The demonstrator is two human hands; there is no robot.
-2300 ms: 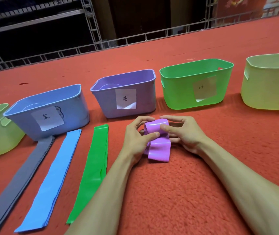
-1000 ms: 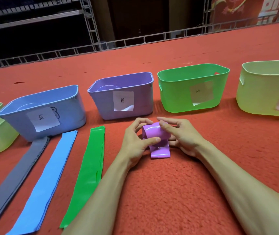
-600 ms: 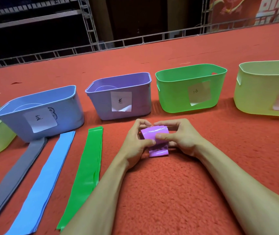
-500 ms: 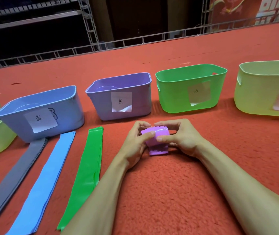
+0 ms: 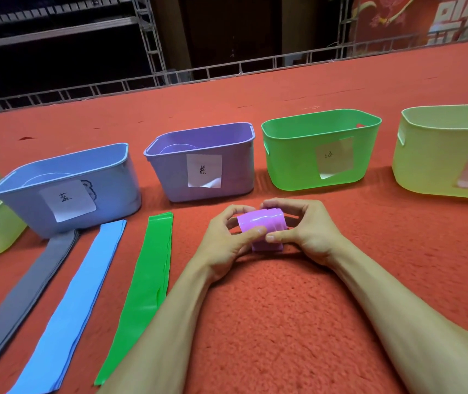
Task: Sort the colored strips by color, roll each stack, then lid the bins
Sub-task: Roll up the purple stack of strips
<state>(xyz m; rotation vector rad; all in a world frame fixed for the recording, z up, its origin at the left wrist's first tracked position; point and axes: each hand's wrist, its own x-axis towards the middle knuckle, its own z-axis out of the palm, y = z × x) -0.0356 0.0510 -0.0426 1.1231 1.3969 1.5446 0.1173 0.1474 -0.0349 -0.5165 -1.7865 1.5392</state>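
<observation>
While pinched btwn both hands | purple roll (image 5: 261,223) | L hand (image 5: 224,245) + R hand (image 5: 309,231) gripping ends

The purple strip stack (image 5: 262,226) is now almost wholly wound into a roll between the left hand (image 5: 224,243) and the right hand (image 5: 309,228); the long loose tail that trailed below the grip earlier is down to a short flap under the thumbs. Both thumbs now meet on the near face of the roll, pressing it, where before they sat apart.
</observation>
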